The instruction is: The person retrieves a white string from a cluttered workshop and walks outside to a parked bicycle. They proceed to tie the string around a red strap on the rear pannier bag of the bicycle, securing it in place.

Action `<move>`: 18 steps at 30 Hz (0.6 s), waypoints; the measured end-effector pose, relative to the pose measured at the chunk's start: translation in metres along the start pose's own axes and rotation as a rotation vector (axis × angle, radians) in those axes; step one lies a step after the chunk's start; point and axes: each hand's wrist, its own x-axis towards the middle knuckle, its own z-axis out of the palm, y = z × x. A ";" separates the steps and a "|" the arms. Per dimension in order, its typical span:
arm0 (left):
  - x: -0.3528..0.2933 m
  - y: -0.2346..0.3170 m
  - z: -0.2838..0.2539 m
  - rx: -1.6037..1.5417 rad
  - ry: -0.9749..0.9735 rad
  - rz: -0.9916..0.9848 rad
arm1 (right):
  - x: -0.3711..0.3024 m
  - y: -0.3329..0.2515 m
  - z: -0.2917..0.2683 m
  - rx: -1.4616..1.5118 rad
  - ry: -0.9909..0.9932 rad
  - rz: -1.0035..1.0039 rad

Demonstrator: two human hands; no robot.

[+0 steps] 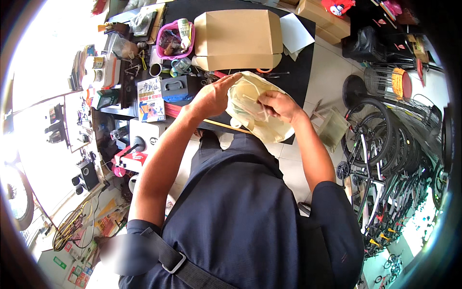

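Cream bag (252, 117) overlaps the black table's near edge (220, 124).

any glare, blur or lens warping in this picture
In the head view, strong glare whites out the far left; same view, fisheye bending and a dark rim; same view, a smooth blurred patch lower left; same view, the thin pale yellow bag, bare left hand and bare right hand look fairly clear.

"Counted at the centre?"

"One left hand (211, 99), one right hand (280, 106), one cream bag (251, 128)."

"And on the desk (300, 72)?"

"One open cardboard box (238, 34), one pink plastic basket (164, 56), one grey handled case (174, 89), at least one magazine (151, 99)."

"Bicycles (385, 192) on the right?"

"Several, too tightly overlapped for an exact count."
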 end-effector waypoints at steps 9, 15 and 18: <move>0.006 0.002 0.008 0.032 0.090 0.013 | -0.027 0.014 -0.004 -0.990 0.134 -0.017; 0.003 0.001 0.010 -0.004 0.127 -0.011 | -0.019 -0.010 0.014 -1.140 0.085 0.114; 0.002 -0.005 0.011 -0.041 0.130 0.004 | -0.019 0.008 0.004 -1.027 0.084 -0.123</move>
